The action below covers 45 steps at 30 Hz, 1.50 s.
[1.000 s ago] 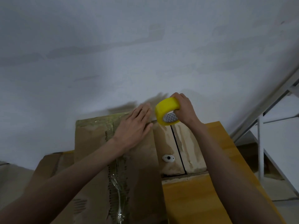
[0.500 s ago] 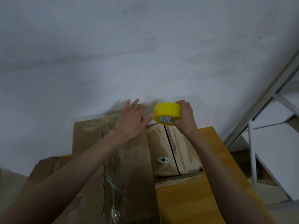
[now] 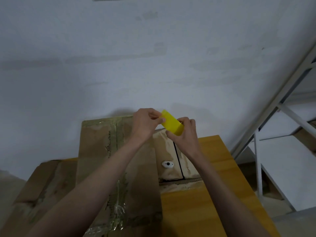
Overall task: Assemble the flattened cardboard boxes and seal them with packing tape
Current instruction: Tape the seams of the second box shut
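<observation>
We're at the find-the-tape-end step, looks like; our right hand (image 3: pixel 185 134) grips the yellow tape roll (image 3: pixel 171 123) up over the far edge of the cardboard box (image 3: pixel 118 168) on the table (image 3: pixel 213 194); our left hand (image 3: pixel 145 123) pinches its rim; next up is probably peeling a strip free and laying it down on the seam.

Light: dim, soft, bluish on the wall (image 3: pixel 153 57)
Shadows: faint smudge behind the hands
Focus: soft overall
Edges: wide-angle bending, shelf frame (image 3: pixel 273 103) leans
</observation>
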Each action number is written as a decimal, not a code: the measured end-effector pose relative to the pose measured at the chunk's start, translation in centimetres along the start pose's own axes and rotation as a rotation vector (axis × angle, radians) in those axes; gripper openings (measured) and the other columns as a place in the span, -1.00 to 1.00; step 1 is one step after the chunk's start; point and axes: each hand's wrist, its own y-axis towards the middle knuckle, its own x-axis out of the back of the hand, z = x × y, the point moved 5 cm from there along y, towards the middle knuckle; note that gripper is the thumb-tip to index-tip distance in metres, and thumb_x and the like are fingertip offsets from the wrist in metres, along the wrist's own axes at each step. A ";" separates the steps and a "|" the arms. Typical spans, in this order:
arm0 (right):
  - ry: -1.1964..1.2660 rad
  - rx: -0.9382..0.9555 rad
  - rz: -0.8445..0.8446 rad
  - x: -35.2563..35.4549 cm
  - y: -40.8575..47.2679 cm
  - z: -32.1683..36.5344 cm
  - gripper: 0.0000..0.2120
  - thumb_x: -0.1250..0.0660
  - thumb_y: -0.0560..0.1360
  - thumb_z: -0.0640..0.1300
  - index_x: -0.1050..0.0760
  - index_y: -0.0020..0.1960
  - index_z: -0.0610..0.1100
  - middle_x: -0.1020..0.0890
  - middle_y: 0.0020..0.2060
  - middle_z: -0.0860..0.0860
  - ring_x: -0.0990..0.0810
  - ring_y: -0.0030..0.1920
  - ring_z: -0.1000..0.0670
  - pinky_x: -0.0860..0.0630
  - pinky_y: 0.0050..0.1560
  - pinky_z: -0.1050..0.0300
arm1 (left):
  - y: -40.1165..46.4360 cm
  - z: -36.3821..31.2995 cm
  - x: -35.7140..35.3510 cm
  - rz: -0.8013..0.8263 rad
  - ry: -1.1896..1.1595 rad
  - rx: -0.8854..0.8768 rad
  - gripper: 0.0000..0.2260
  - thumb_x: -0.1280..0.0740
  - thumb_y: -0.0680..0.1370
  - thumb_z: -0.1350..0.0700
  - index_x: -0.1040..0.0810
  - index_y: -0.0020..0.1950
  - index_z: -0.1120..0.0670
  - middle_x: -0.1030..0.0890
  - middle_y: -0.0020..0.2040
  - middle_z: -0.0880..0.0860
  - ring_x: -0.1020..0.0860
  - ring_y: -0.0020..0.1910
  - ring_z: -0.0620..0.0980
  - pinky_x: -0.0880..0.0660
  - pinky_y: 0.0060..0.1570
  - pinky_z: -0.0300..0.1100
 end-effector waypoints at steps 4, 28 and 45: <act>0.036 0.036 0.022 0.1 -1.3 0.0 -0.52 -0.56 0.38 0.04 -0.38 0.10 -0.09 -0.42 0.01 0.01 -0.43 -0.04 0.17 -0.35 -0.24 0.39 | -0.3 -0.1 0.4 -0.037 0.029 -0.009 -0.91 -0.53 0.45 0.21 -0.68 -0.22 0.07 -0.67 -0.30 -0.05 -0.62 -0.28 -0.15 -0.51 -0.24 -0.35; 0.142 -0.036 0.263 1.5 -6.2 -3.9 -0.59 -0.45 0.51 0.05 -0.32 0.13 -0.14 -0.47 -0.17 0.03 -0.46 -0.26 0.08 -0.40 -0.28 0.11 | -3.5 2.1 -4.4 0.376 0.175 0.079 -0.92 -0.36 0.61 0.17 -0.58 -0.08 0.11 -0.60 -0.13 0.03 -0.52 -0.13 -0.05 -0.41 -0.15 -0.22; 0.279 -0.009 0.179 2.8 -6.7 -5.2 -0.81 -0.27 0.61 -0.19 -0.30 0.15 -0.04 -0.47 -0.18 -0.09 -0.39 -0.32 -0.13 -0.40 -0.34 -0.10 | -3.5 -0.6 -6.1 0.312 0.325 -0.119 -0.87 -0.31 0.61 0.21 -0.52 -0.13 0.07 -0.49 -0.27 -0.21 -0.45 -0.29 -0.26 -0.33 -0.33 -0.39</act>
